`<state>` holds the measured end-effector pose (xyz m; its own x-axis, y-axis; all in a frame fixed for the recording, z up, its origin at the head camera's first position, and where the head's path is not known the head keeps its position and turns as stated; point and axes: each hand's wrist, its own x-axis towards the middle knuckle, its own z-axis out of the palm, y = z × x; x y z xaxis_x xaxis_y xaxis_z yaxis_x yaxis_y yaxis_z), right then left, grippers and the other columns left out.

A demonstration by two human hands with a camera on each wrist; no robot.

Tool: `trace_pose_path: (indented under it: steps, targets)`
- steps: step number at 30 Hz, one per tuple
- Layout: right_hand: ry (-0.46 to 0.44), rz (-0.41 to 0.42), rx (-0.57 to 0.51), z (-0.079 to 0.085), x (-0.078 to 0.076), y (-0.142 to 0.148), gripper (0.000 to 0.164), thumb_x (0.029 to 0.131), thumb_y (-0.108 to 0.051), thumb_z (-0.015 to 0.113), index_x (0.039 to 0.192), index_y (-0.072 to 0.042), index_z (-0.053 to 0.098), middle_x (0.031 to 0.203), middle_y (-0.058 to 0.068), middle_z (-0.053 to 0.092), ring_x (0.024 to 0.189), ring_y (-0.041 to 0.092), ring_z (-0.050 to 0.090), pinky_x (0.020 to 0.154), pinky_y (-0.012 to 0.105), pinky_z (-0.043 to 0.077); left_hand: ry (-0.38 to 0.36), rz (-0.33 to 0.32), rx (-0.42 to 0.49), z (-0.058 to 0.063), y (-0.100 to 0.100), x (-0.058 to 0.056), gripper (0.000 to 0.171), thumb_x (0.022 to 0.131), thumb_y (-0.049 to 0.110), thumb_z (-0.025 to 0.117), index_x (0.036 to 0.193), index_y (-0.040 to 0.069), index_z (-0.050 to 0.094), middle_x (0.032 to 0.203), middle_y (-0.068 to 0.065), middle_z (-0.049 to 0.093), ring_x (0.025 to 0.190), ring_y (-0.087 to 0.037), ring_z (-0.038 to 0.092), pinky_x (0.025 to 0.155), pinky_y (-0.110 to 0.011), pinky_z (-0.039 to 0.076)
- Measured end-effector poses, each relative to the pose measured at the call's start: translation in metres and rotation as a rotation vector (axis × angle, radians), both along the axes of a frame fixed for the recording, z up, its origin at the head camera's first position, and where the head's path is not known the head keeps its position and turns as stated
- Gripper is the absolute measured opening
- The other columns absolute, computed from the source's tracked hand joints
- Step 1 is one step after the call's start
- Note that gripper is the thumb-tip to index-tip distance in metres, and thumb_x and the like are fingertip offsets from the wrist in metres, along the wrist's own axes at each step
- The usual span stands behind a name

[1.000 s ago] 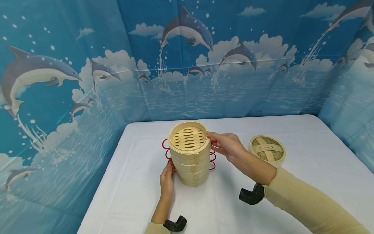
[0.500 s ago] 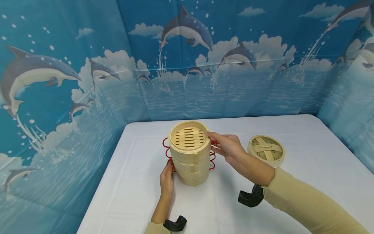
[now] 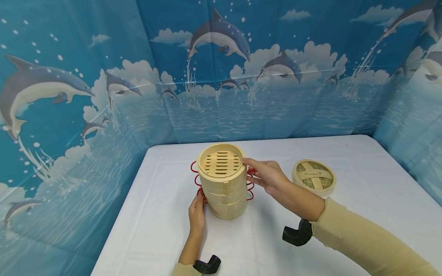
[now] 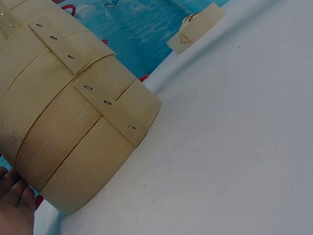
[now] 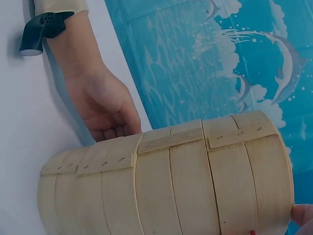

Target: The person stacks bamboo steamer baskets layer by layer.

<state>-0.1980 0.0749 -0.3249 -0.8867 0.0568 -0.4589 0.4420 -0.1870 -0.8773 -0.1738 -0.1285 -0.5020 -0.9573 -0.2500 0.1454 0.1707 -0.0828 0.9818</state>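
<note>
A stack of round bamboo steamer baskets [image 3: 225,191] with red loop handles [image 3: 250,194] stands on the white table. Its uncovered top tier shows a slotted base [image 3: 221,164] inside the rim. My right hand [image 3: 271,175] pinches this top basket at its right side, thumb on the rim and fingers below by a red loop. Low on the left side, my left hand [image 3: 197,214] holds a lower basket by its red loop; in the right wrist view the fingers of the left hand [image 5: 105,105] look curled, their tips partly hidden behind the stack.
A woven bamboo lid [image 3: 314,176] with a strap handle lies on the table to the right, behind my right forearm. The white-covered table [image 3: 152,230] ends at the back and sides against a blue dolphin-print curtain [image 3: 138,115].
The top basket has turned slightly and shifted a little left, its seam now nearer the one below. My right hand has moved with it; my left hand and the lower baskets stay put.
</note>
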Motion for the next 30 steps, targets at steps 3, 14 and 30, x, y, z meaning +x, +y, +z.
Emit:
trace_pose_path:
  steps: [3, 14, 30]
  targets:
    - [-0.001, 0.004, -0.001, 0.0000, 0.0001, -0.0001, 0.055, 0.081, -0.023, 0.071, 0.119, 0.006, 0.045, 0.099, 0.012, 0.048, 0.081, 0.015, 0.057, 0.079, 0.030, 0.051, 0.002, 0.000, 0.015, 0.0006, 0.0000, -0.0003, 0.042, 0.101, 0.018, 0.035, 0.128, -0.013, 0.044, 0.135, -0.022, 0.042, 0.127, -0.028, 0.034, 0.100, -0.025, 0.034]
    - [-0.011, 0.007, -0.030, 0.0007, 0.0033, -0.0007, 0.061, 0.081, -0.023, 0.072, 0.123, 0.007, 0.040, 0.104, 0.014, 0.047, 0.077, 0.012, 0.058, 0.081, 0.031, 0.050, -0.005, 0.002, -0.001, 0.0005, -0.0001, 0.0001, 0.042, 0.101, 0.018, 0.035, 0.129, -0.012, 0.043, 0.135, -0.022, 0.042, 0.128, -0.028, 0.034, 0.103, -0.035, 0.030]
    - [0.022, 0.026, -0.017, 0.0000, 0.0049, -0.0002, 0.059, 0.079, -0.027, 0.074, 0.120, 0.006, 0.048, 0.097, 0.010, 0.052, 0.080, 0.013, 0.057, 0.081, 0.031, 0.050, -0.004, 0.004, -0.015, 0.0003, 0.0002, 0.0005, 0.043, 0.101, 0.019, 0.035, 0.129, -0.012, 0.043, 0.135, -0.022, 0.042, 0.127, -0.030, 0.035, 0.101, -0.027, 0.033]
